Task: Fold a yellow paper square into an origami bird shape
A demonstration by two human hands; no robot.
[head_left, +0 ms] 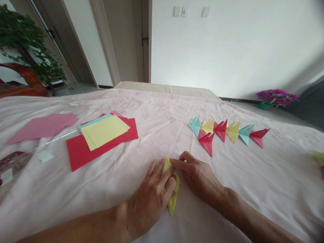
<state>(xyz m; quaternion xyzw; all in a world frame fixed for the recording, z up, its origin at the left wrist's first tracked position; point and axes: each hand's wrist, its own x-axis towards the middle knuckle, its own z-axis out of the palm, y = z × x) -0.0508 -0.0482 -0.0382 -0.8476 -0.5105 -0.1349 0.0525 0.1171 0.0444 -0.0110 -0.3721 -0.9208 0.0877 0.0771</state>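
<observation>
A pale pinkish cloth [157, 141] with a floral print spreads before a white wall [227, 50] and a closed door [124, 44]. On it, at six o'clock in the view, lies the folded yellow paper [173, 202], a narrow creased strip that tapers to a point at both its twelve and six o'clock ends. The left hand [153, 195] presses it down, unclenched, its fingers hiding the middle. The right hand [202, 175] has its index finger at the upper tip, the others curled; whether it pinches the edge I cannot tell. Towards ten o'clock from the paper, yellow sheets [106, 131] overlap red sheets [76, 155], with pink sheets [45, 126] farther left. Towards one to two o'clock stand seven pointed folded shapes [221, 131] in red, yellow and light blue, clustered close together.
</observation>
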